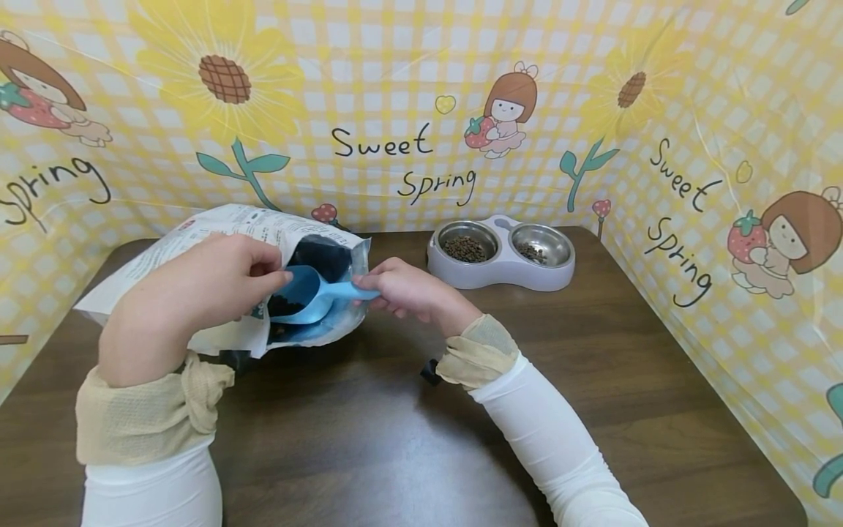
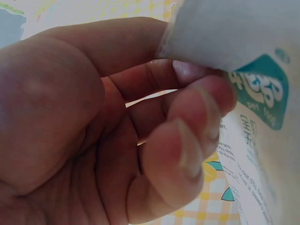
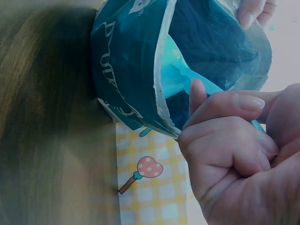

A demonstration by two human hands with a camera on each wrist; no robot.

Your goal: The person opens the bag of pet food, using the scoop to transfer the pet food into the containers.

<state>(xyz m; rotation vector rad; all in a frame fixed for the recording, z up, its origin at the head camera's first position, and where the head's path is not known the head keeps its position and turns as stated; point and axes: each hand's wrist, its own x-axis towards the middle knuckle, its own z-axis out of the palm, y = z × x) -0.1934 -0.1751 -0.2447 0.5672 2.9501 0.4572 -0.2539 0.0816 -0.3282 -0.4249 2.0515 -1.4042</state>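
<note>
Left of centre, my left hand [image 1: 214, 278] pinches the rim of the white bag [image 1: 263, 223]; mid-frame, my right hand [image 1: 410, 289] clamps the handle of the blue scoop [image 1: 326, 293], which holds dark kibble [image 1: 286, 305] in the bag's mouth. Farther back, right of centre, a double bowl [image 1: 500, 275] stands on the tabletop [image 1: 369, 439].

the scoop [image 1: 316, 312] lies in the bag [image 1: 227, 222], left of the double bowl [image 1: 502, 275] on the table [image 1: 632, 395].
</note>
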